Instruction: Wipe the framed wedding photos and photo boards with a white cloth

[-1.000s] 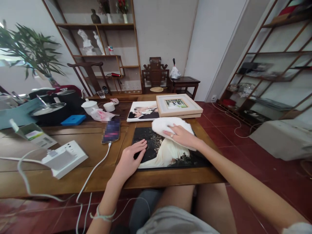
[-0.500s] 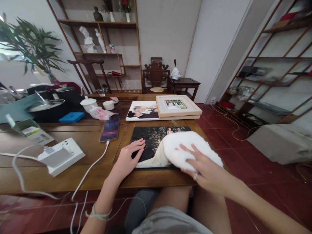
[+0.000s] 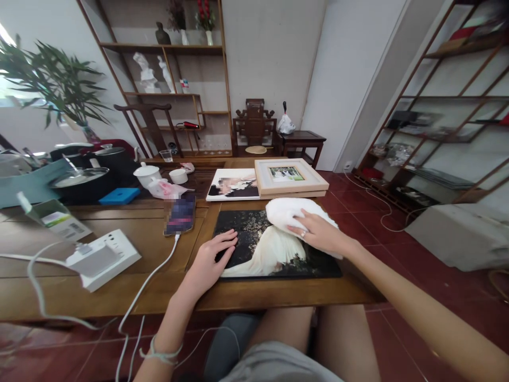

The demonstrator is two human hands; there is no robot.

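A dark photo panel [image 3: 278, 254] with a pale, flowing wedding dress on it lies flat on the wooden table in front of me. My left hand [image 3: 214, 254] rests on its left edge, fingers stretched out and holding nothing. In my right hand [image 3: 316, 231] is a fluffy white cloth [image 3: 292, 209], pressed on the panel's upper right part. The cloth hides that corner of the picture, and some of my right fingers sink into its pile.
Behind the panel lie a white-edged photo print [image 3: 233, 185] and a light wood picture frame [image 3: 292, 178]. To the left are a phone [image 3: 181, 215] on a white cable, a power strip [image 3: 111, 260], a blue box [image 3: 119, 196] and a pan [image 3: 81, 180]. The table edge [image 3: 278, 294] is close to my lap.
My right hand has slid the white cloth away from me, toward the panel's far edge, uncovering the lower right of the picture. The left hand stays in place.
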